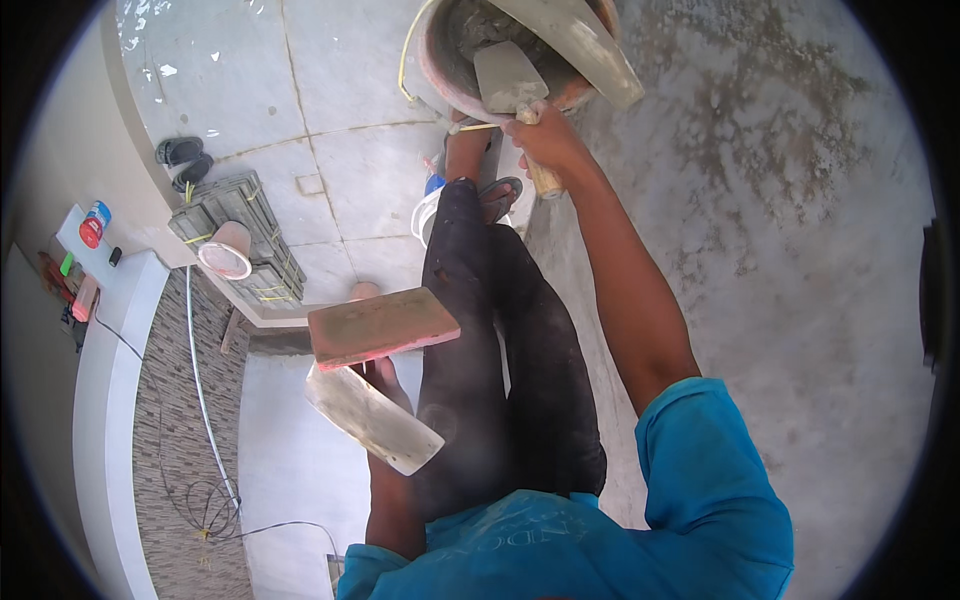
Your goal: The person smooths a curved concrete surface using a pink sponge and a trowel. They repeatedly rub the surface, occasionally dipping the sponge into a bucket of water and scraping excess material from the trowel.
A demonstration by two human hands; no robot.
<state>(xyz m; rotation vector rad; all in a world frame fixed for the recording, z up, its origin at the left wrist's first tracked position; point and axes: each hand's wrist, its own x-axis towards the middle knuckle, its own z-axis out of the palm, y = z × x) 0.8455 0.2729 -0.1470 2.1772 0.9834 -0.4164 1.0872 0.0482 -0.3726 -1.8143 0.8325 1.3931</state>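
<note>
My right hand (548, 142) is closed on the wooden handle of a trowel (508, 78), whose flat blade is over a round bucket (460, 90) with grey mortar inside. A long curved, light-coloured blade (575, 45) lies across the bucket's rim. My left hand (388, 385), lower in the view and partly hidden, holds a rectangular float (385, 325) with a pinkish edge and a dull top, and a pale, slightly curved plate (375, 422) is just below it; I cannot make out how the two are gripped.
A white bucket (425, 225) is by my feet. Stacked grey slabs (270, 275) carry a small tub (225, 255); sandals (182, 158) lie beside them. A white ledge (110, 400) with tools, a pale pipe (205, 390) and coiled cable (210, 515) are at left. A mottled grey surface (760, 250) fills the right.
</note>
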